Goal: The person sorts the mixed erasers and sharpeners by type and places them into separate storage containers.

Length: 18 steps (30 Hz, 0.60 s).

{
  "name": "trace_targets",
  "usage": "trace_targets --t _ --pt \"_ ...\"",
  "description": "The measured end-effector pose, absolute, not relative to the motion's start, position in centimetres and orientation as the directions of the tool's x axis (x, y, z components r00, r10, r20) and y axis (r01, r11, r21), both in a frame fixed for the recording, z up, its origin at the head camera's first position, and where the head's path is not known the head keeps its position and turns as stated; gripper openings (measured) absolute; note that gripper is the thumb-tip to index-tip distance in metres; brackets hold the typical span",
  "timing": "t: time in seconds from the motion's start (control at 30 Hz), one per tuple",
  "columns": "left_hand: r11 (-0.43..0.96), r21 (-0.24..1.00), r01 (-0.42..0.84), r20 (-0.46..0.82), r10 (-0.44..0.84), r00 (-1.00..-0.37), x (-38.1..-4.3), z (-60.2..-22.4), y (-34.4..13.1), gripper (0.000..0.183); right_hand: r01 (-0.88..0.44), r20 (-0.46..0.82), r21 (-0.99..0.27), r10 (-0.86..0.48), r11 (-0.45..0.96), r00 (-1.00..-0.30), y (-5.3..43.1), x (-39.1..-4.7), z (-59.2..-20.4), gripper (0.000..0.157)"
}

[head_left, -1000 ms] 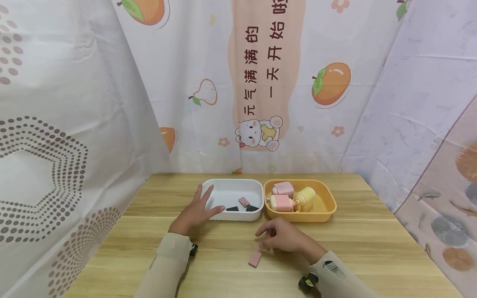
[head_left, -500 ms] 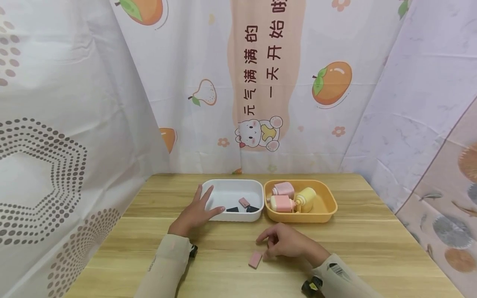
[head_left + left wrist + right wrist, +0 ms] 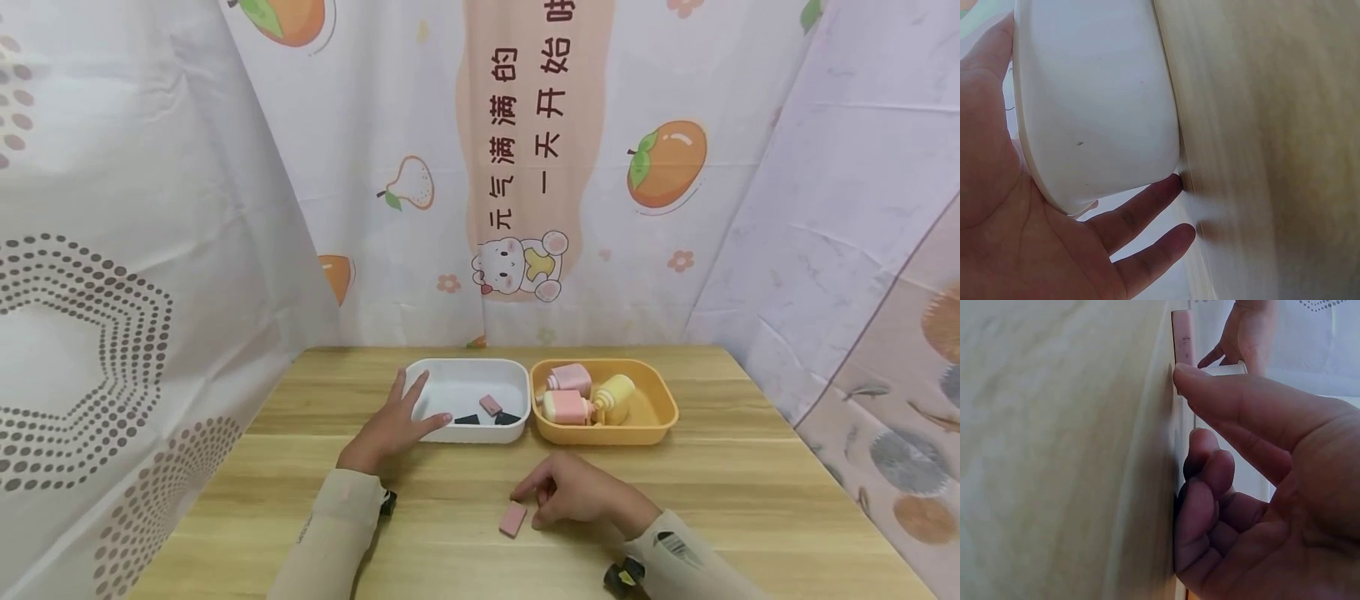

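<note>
A small flat pink block lies on the wooden table in front of the trays. My right hand is at it, index fingertip by its far end and thumb just off its right side. In the right wrist view the thumb overlaps the near end of the pink block; the other fingers are bent and hold nothing. My left hand rests with spread fingers at the left front corner of the white tray. The left wrist view shows its fingers along the tray's outer wall.
Inside the white tray lie another pink block and black pieces. Right beside it stands a yellow tray with pink bottles and a yellow bottle. A printed curtain hangs behind the table.
My right hand has come toward me and lowered to the pink block, its index fingertip now at the far end. My left hand and both trays have stayed in place.
</note>
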<state>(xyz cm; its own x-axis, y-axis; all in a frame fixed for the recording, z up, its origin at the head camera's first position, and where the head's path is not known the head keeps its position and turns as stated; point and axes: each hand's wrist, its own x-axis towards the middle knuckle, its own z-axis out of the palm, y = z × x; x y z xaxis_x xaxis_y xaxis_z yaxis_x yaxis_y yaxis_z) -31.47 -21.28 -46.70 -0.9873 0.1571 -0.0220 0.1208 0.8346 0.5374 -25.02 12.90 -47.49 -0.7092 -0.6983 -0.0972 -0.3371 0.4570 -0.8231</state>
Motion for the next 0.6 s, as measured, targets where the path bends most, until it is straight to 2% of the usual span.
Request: trace_targets --t 0.13,0.4,0.6 --pt "0.829 0.544 0.129 -0.017 0.165 -0.986 -31.63 -46.86 -21.22 0.103 -0.336 -0.104 -0.816 -0.69 0.471 -0.716 12.96 -25.04 -47.62 0.038" --pt "0.827 0.547 0.127 -0.014 0.161 -0.987 -31.68 -47.13 -21.28 0.101 -0.336 -0.111 -0.821 -0.707 0.462 -0.699 12.85 -24.85 -47.88 0.052" --pt "0.826 0.551 0.119 -0.024 0.158 -0.987 -31.6 -47.04 -21.46 0.102 -0.402 -0.123 -0.765 -0.726 0.504 -0.677 12.58 -24.67 -47.56 0.05"
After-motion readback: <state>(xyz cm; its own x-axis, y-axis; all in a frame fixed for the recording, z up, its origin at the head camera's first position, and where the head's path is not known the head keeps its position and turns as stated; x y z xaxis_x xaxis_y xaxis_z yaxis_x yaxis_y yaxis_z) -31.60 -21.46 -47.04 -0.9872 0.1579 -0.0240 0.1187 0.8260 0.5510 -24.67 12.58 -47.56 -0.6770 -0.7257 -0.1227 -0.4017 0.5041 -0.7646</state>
